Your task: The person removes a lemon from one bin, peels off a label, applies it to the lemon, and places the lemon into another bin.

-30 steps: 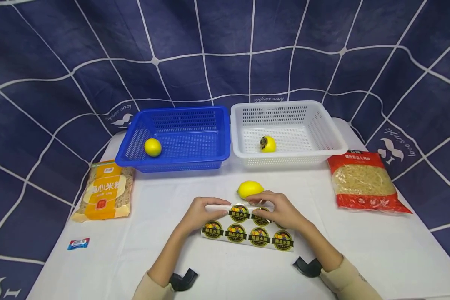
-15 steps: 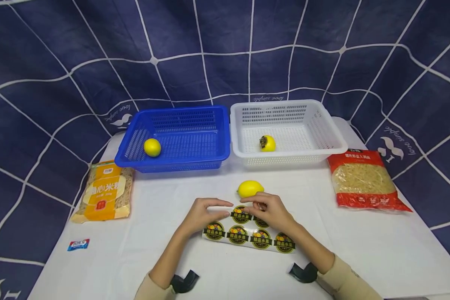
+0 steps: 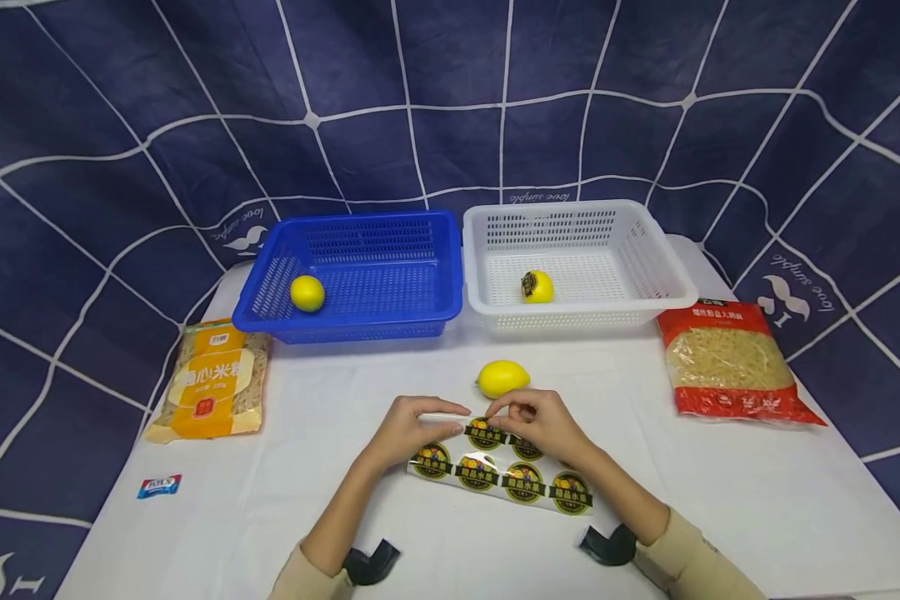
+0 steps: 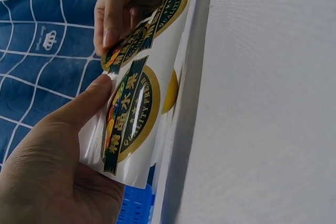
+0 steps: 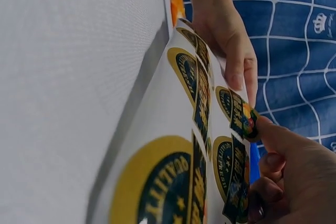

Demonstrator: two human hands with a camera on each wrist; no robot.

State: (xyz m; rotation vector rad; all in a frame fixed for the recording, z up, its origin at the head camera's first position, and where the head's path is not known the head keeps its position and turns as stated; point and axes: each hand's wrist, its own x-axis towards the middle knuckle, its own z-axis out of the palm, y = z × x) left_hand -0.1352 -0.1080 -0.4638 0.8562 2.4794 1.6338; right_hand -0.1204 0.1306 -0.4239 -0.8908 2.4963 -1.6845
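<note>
A glossy sticker sheet [image 3: 504, 479] with round black-and-gold fruit labels lies on the white table [image 3: 720, 500] in front of me. My left hand [image 3: 450, 418] grips the sheet's far left edge, thumb on the printed face [image 4: 84, 109], and lifts it off the table. My right hand [image 3: 504, 414] pinches one sticker [image 5: 244, 119] in the far row between thumb and fingertip, its edge curled up from the sheet [image 5: 173, 145]. A bare lemon [image 3: 502, 377] lies just beyond both hands.
A blue basket [image 3: 360, 321] at the back holds a lemon [image 3: 307, 293]. The white basket [image 3: 577, 317] beside it holds a lemon bearing a sticker [image 3: 537, 287]. A yellow noodle bag [image 3: 213, 382] lies left, a red one [image 3: 727, 362] right, a small packet [image 3: 159, 486] near left.
My right hand has slid left along the far row and curled from lying flat into a pinch on one sticker. The left hand keeps its hold on the sheet's edge.
</note>
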